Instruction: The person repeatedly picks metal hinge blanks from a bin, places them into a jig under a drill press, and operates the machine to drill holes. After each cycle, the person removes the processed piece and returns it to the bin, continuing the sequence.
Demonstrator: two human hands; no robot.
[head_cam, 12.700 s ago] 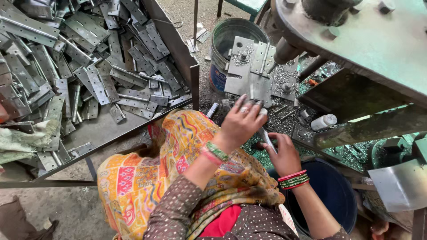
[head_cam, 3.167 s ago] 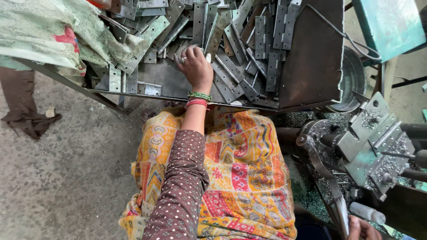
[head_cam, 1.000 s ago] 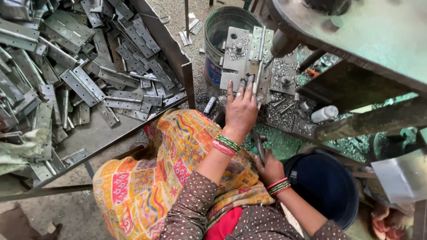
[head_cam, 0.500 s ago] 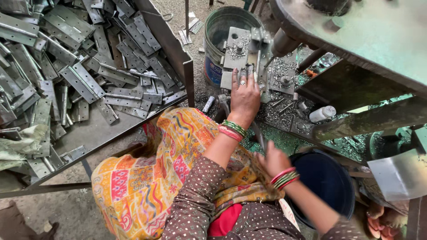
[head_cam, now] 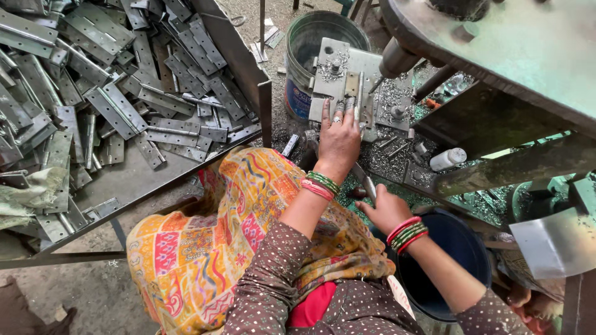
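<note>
While the patterned cloth (head_cam: pixel 205 248) over the lap fills the lower middle of the frame, the right hand (head_cam: pixel 386 209) sits just above a dark blue bucket (head_cam: pixel 447 260) at lower right, fingers closed around a thin metal lever (head_cam: pixel 366 183). Higher up, near the centre, the left hand (head_cam: pixel 339 138) lies flat, fingers spread, pressing a metal hinge plate (head_cam: pixel 355 93) onto the grey jig plate (head_cam: pixel 341 68) under the press spindle (head_cam: pixel 394 61). Metal shavings (head_cam: pixel 388 155) litter the base around it. Behind stands a grey bucket (head_cam: pixel 310 43); at upper left, a tray (head_cam: pixel 233 43) is heaped with hinges (head_cam: pixel 112 105).
</note>
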